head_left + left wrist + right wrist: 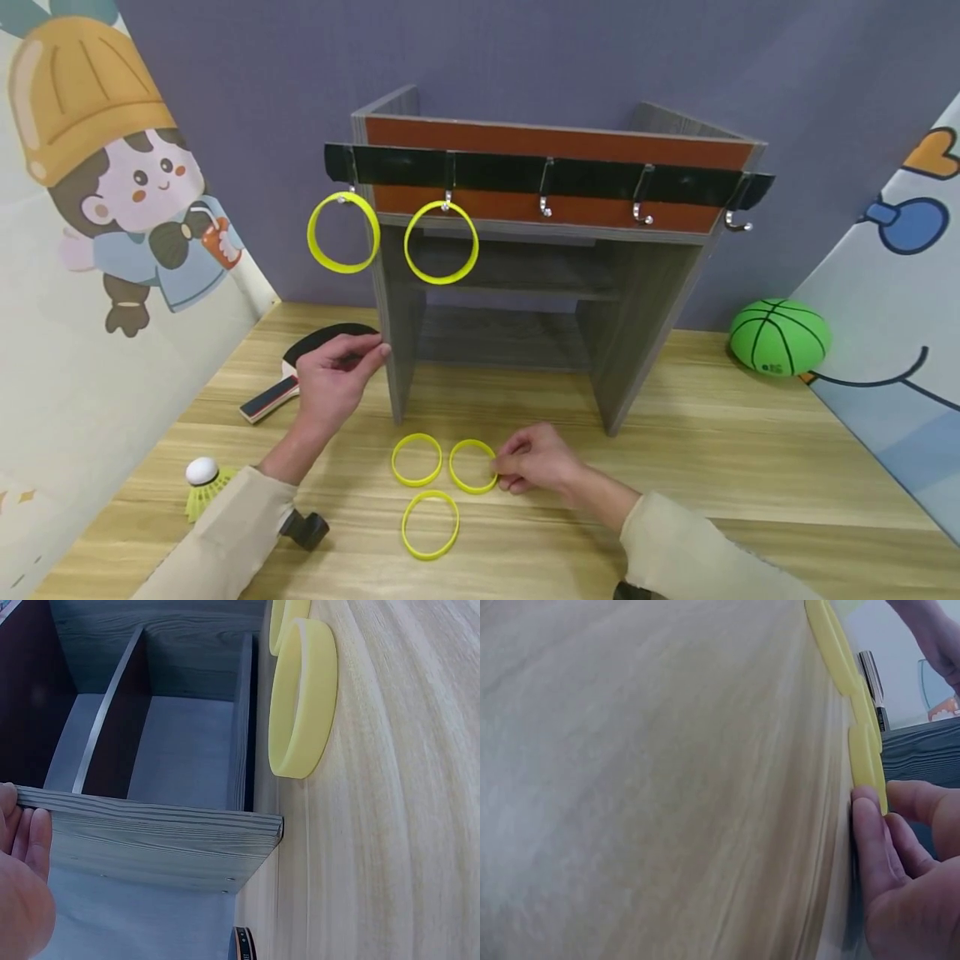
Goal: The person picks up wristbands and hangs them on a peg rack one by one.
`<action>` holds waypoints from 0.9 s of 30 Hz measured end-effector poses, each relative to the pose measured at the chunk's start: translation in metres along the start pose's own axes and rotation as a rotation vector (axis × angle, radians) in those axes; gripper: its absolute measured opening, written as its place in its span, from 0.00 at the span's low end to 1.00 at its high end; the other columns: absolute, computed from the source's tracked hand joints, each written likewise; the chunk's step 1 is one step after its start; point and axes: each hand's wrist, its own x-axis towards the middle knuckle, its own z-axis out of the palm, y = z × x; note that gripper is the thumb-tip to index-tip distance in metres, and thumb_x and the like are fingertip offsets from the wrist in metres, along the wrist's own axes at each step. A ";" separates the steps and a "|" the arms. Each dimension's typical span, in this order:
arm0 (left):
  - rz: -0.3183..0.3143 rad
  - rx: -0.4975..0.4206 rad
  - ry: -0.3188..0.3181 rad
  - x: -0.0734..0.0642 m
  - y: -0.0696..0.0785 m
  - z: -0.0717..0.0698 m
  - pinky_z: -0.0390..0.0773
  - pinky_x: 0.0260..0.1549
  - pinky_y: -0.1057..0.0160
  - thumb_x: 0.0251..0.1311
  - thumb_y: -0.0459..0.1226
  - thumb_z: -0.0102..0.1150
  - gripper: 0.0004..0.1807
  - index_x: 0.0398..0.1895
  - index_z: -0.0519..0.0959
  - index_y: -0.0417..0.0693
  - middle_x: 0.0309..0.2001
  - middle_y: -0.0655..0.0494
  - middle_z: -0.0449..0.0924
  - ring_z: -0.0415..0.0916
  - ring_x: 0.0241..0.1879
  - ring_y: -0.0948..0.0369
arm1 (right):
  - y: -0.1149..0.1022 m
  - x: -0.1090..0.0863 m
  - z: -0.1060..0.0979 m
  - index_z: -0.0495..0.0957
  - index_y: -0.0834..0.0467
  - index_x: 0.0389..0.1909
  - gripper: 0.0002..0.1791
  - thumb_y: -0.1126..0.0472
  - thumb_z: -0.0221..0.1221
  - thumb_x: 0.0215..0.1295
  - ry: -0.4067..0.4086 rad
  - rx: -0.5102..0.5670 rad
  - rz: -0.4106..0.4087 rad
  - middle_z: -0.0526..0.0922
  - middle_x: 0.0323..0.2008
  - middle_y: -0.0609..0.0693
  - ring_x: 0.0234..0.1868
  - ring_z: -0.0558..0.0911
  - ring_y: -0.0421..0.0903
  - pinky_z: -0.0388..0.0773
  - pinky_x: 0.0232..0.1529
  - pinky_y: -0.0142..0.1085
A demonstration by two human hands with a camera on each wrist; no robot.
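Observation:
With thumb and fingertips my right hand (538, 458) pinches the right edge of a yellow ring (865, 757), which lies on the wooden table. Two more yellow rings lie beside it, one to its left (417, 482) and one nearer me (429, 556). My left hand (335, 379) grips the front edge of the left side panel (172, 814) of a grey wooden shelf unit (652, 308). Along the unit's top runs a black rail (498, 165) with several metal hooks. One yellow ring (341, 269) hangs on the leftmost hook, another (442, 280) on the second; the remaining hooks are bare.
Behind my left hand lies a table-tennis bat (270, 398), partly hidden by it. A yellow shuttlecock (202, 483) stands by my left sleeve. A green ball (780, 337) rests at the right. Walls with cartoon pictures (112, 100) border both sides.

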 end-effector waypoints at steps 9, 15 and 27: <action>-0.008 0.009 0.008 -0.001 0.000 0.000 0.76 0.23 0.74 0.44 0.15 0.64 0.07 0.30 0.81 0.24 0.26 0.34 0.79 0.78 0.23 0.65 | -0.001 0.001 0.007 0.75 0.68 0.29 0.10 0.71 0.67 0.50 0.050 -0.035 -0.004 0.79 0.19 0.56 0.19 0.80 0.44 0.80 0.21 0.35; -0.003 0.042 0.015 -0.002 0.000 -0.001 0.76 0.23 0.74 0.45 0.16 0.65 0.07 0.29 0.81 0.26 0.26 0.35 0.80 0.77 0.23 0.64 | -0.002 0.001 0.009 0.75 0.68 0.29 0.09 0.74 0.66 0.48 0.056 -0.027 -0.005 0.78 0.19 0.56 0.19 0.80 0.44 0.81 0.22 0.37; 0.003 0.027 0.007 -0.001 0.001 0.001 0.77 0.24 0.74 0.45 0.15 0.64 0.07 0.30 0.81 0.25 0.26 0.35 0.79 0.77 0.24 0.66 | -0.002 -0.003 0.006 0.75 0.71 0.32 0.10 0.76 0.64 0.47 0.055 0.002 -0.025 0.78 0.21 0.56 0.19 0.80 0.45 0.81 0.23 0.37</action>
